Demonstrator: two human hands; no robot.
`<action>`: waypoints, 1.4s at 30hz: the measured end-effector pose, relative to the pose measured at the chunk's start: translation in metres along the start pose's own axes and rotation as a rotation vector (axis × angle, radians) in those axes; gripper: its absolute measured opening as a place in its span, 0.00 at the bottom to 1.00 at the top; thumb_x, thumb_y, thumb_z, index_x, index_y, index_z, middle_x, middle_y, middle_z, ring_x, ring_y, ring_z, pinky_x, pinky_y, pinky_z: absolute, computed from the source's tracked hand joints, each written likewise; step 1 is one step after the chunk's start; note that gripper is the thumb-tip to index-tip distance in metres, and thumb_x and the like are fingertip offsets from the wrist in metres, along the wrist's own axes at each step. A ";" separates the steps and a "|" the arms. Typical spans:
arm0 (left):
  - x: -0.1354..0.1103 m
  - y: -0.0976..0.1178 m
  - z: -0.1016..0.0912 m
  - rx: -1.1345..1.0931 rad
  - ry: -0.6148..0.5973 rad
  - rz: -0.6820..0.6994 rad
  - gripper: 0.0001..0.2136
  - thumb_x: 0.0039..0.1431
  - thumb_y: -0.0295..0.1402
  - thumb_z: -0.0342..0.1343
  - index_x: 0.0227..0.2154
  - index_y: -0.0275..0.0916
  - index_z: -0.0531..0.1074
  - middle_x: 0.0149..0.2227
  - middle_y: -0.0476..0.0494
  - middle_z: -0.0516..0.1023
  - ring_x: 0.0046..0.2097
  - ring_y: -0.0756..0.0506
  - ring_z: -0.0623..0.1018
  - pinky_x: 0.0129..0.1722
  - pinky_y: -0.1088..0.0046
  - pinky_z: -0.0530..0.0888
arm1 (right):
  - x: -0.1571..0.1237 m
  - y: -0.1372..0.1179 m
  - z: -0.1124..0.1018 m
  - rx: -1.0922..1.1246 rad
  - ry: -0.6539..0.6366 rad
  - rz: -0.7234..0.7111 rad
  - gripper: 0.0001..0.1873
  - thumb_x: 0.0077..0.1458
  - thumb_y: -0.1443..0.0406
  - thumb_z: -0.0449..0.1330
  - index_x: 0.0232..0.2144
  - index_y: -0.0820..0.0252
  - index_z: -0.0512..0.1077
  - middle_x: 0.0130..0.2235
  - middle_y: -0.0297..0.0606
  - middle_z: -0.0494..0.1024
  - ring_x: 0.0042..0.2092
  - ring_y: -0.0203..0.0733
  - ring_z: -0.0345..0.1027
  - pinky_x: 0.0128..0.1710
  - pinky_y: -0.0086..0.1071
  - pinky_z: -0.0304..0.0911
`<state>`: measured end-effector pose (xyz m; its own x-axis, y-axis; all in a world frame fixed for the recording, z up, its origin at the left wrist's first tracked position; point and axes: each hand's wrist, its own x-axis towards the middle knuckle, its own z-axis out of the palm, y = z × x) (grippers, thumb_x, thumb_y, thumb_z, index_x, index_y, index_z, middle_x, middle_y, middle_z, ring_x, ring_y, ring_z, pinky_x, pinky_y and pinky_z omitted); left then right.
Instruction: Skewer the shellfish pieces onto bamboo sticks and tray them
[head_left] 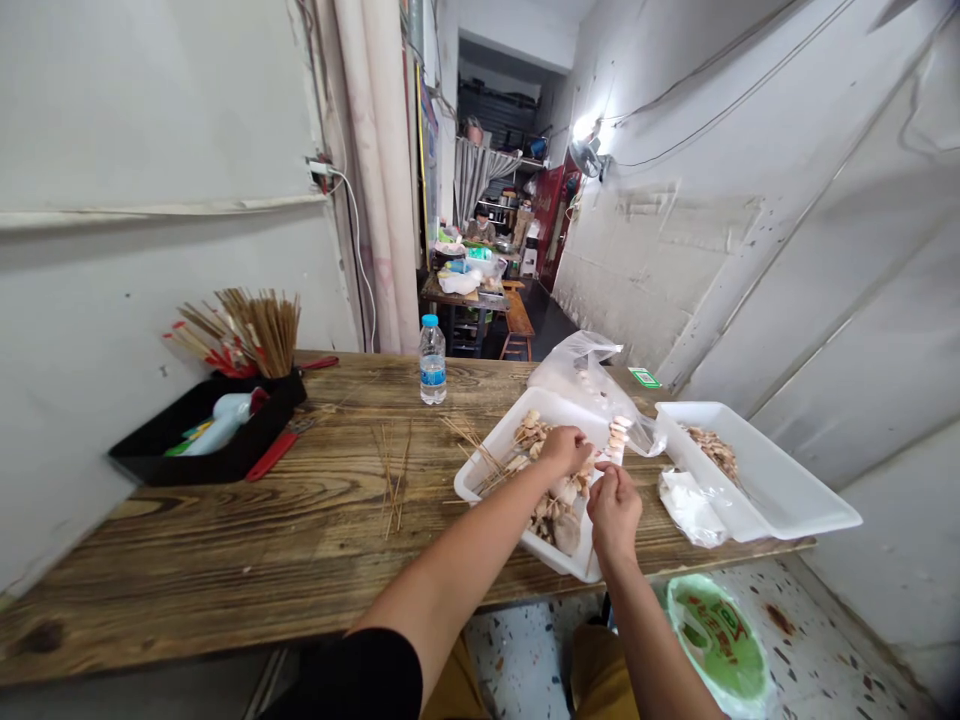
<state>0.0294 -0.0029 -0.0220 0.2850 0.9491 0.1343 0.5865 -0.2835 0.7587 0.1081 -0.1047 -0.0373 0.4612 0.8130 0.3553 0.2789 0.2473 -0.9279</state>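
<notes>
A white plastic tub (480, 480) in front of me holds pale, pinkish-beige food pieces (555, 510), perhaps meat. Over its right half, my left hand (570, 450) is closed, fingertips pinched; what they hold is too small to make out. Close to it, my right hand (616, 505) pinches what looks like a thin bamboo skewer, mostly hidden by the fingers. Just beyond the hands, threaded pieces (619, 435) lie in a row by a clear plastic bag (577, 375). Loose bamboo skewers (480, 445) lean on the tub's left side.
More skewers (394, 480) lie on the wooden table (322, 540). A water bottle (433, 365) stands behind. At left is a black tray (187, 470) with bundled sticks (262, 330). At right are another white tub (802, 500), a white packet (690, 505) and a green-lined bin (716, 640).
</notes>
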 end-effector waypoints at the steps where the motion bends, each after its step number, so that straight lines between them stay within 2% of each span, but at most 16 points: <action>1: 0.003 -0.002 -0.002 -0.115 0.074 -0.067 0.08 0.54 0.34 0.56 0.33 0.36 0.78 0.34 0.40 0.80 0.38 0.45 0.78 0.42 0.70 0.72 | 0.000 0.000 0.000 -0.050 -0.026 -0.012 0.20 0.60 0.51 0.49 0.33 0.60 0.70 0.16 0.26 0.62 0.18 0.35 0.55 0.20 0.29 0.52; 3: 0.008 -0.005 -0.003 -0.385 0.136 -0.192 0.07 0.54 0.33 0.57 0.32 0.36 0.76 0.29 0.44 0.79 0.33 0.47 0.77 0.37 0.72 0.73 | 0.001 0.000 0.001 -0.110 -0.072 -0.026 0.21 0.59 0.51 0.49 0.32 0.60 0.72 0.18 0.30 0.66 0.21 0.37 0.59 0.22 0.30 0.55; 6: 0.013 -0.010 -0.006 -0.823 0.127 -0.340 0.04 0.55 0.30 0.56 0.29 0.35 0.73 0.23 0.48 0.75 0.26 0.51 0.75 0.30 0.76 0.72 | 0.001 -0.003 0.003 -0.185 -0.135 -0.077 0.20 0.59 0.52 0.49 0.31 0.59 0.72 0.21 0.34 0.70 0.24 0.40 0.64 0.26 0.31 0.58; 8: 0.015 -0.012 -0.010 -1.043 0.167 -0.386 0.03 0.56 0.28 0.55 0.31 0.35 0.72 0.23 0.49 0.73 0.24 0.52 0.73 0.27 0.77 0.71 | 0.001 -0.005 0.005 -0.245 -0.189 -0.114 0.18 0.58 0.54 0.48 0.29 0.57 0.72 0.23 0.37 0.73 0.27 0.41 0.67 0.29 0.32 0.60; 11: 0.018 -0.014 -0.015 -1.207 0.202 -0.383 0.07 0.57 0.31 0.55 0.38 0.35 0.70 0.24 0.48 0.74 0.24 0.51 0.74 0.25 0.76 0.71 | 0.001 -0.005 0.007 -0.342 -0.296 -0.152 0.18 0.58 0.57 0.46 0.29 0.57 0.71 0.28 0.39 0.77 0.29 0.42 0.69 0.34 0.33 0.62; 14: 0.020 -0.017 -0.017 -1.249 0.188 -0.344 0.11 0.59 0.37 0.55 0.41 0.35 0.69 0.28 0.43 0.76 0.27 0.50 0.77 0.27 0.75 0.72 | 0.001 -0.003 0.010 -0.408 -0.354 -0.161 0.18 0.57 0.58 0.44 0.30 0.57 0.72 0.28 0.39 0.77 0.29 0.42 0.70 0.34 0.33 0.63; 17: 0.022 -0.018 -0.016 -1.250 0.205 -0.330 0.13 0.59 0.39 0.55 0.42 0.35 0.68 0.31 0.41 0.77 0.31 0.49 0.79 0.30 0.74 0.73 | 0.001 -0.002 0.011 -0.434 -0.352 -0.168 0.19 0.57 0.58 0.44 0.31 0.57 0.72 0.27 0.39 0.77 0.28 0.42 0.69 0.34 0.32 0.63; 24: 0.020 -0.017 -0.019 -1.277 0.152 -0.300 0.12 0.58 0.34 0.56 0.43 0.35 0.69 0.33 0.41 0.78 0.33 0.49 0.78 0.31 0.75 0.72 | 0.003 0.003 0.011 -0.446 -0.313 -0.158 0.19 0.59 0.58 0.43 0.30 0.57 0.72 0.31 0.41 0.79 0.32 0.43 0.72 0.35 0.32 0.63; 28: 0.016 -0.015 -0.022 -1.269 0.135 -0.283 0.11 0.61 0.35 0.54 0.44 0.36 0.69 0.35 0.39 0.78 0.34 0.49 0.78 0.31 0.75 0.73 | 0.003 0.006 0.012 -0.422 -0.291 -0.150 0.19 0.58 0.58 0.44 0.30 0.57 0.72 0.32 0.42 0.80 0.34 0.44 0.74 0.37 0.33 0.63; 37: 0.018 -0.017 -0.021 -1.330 0.206 -0.282 0.08 0.61 0.32 0.55 0.42 0.36 0.69 0.36 0.41 0.77 0.37 0.50 0.79 0.37 0.74 0.74 | 0.002 0.004 0.012 -0.377 -0.292 -0.124 0.19 0.57 0.58 0.45 0.31 0.58 0.74 0.32 0.43 0.80 0.34 0.45 0.73 0.38 0.34 0.64; 40: 0.020 -0.020 -0.018 -1.368 0.304 -0.278 0.07 0.58 0.29 0.59 0.38 0.35 0.69 0.33 0.44 0.77 0.35 0.50 0.79 0.42 0.71 0.75 | 0.002 0.001 0.009 -0.254 -0.231 -0.067 0.17 0.58 0.56 0.48 0.32 0.59 0.73 0.27 0.40 0.77 0.29 0.42 0.70 0.33 0.33 0.63; 42: 0.021 -0.021 -0.015 -1.373 0.327 -0.244 0.08 0.53 0.28 0.63 0.33 0.34 0.70 0.30 0.46 0.76 0.33 0.51 0.78 0.44 0.68 0.75 | 0.007 -0.001 0.009 -0.092 -0.157 0.046 0.17 0.58 0.54 0.49 0.33 0.58 0.70 0.21 0.33 0.71 0.22 0.38 0.64 0.25 0.31 0.60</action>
<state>0.0123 0.0253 -0.0254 -0.0089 0.9957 -0.0918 -0.6433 0.0646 0.7629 0.1030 -0.0944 -0.0349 0.3399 0.8965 0.2843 0.3402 0.1646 -0.9258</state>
